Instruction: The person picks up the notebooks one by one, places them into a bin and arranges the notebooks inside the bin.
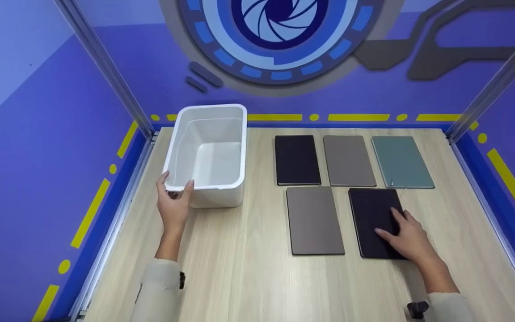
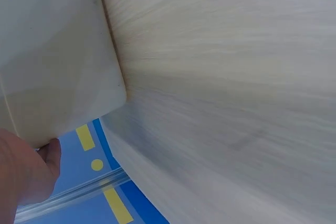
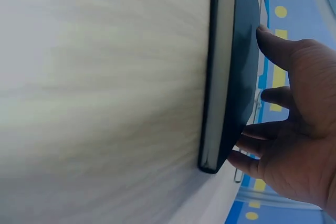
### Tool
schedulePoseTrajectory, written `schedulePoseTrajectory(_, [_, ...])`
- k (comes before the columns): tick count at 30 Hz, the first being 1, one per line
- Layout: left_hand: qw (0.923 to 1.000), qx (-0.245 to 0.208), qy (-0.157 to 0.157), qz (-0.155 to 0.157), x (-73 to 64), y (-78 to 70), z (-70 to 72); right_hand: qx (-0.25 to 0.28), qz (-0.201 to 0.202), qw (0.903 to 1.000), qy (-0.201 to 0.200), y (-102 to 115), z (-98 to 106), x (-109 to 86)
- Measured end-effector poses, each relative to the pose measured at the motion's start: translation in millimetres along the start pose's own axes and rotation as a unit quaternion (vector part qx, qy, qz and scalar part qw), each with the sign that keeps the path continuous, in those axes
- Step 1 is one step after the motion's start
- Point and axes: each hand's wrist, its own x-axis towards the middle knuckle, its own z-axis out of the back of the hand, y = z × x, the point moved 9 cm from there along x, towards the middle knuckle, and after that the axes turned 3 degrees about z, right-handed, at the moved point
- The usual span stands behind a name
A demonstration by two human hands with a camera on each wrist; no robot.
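In the head view, my left hand (image 1: pixel 175 210) grips the near left corner of a white plastic bin (image 1: pixel 217 197), thumb at its front rim and fingers at its left side. The left wrist view shows that hand (image 2: pixel 31 169) against the bin's wall (image 2: pixel 63 61). My right hand (image 1: pixel 411 235) lies over the right side of a black hardcover notebook (image 1: pixel 371 223), thumb on the cover, fingers by the right edge. From the right wrist, the notebook (image 3: pixel 223 77) lies flat with its page edges showing, and the hand (image 3: pixel 302 114) has its fingers spread at the cover.
A grey-brown notebook (image 1: pixel 314 221) lies left of the black one. Behind them stand in a row another black notebook (image 1: pixel 297 160), a second grey-brown one (image 1: pixel 350 161) and a green one (image 1: pixel 401 158). Metal frame posts (image 1: pixel 114 76) and blue panels bound the wooden table (image 1: pixel 262 286).
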Motion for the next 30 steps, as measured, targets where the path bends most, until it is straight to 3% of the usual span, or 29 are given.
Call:
schedulePoseTrajectory(8, [0.9996,0.026,-0.009,0.006,-2.0,4.3,1.3,0.005,-0.015,0.9999,-0.004,-5.9,2.3,-6.5])
schedulePoseTrajectory(14, [1.0,-0.001,-0.009,0.0,1.4,5.7,1.2,0.015,-0.039,0.9991,0.011,-1.4,8.0,-1.4])
schedulePoseTrajectory(18, [0.9997,-0.021,0.009,0.006,-0.8,1.6,-2.1,0.03,-0.061,0.9973,0.026,-1.4,11.3,1.7])
schedulePoseTrajectory(30, [0.9999,-0.01,0.003,0.006,-0.4,5.5,-2.2,0.078,-0.085,0.9929,0.03,-13.4,11.2,8.0])
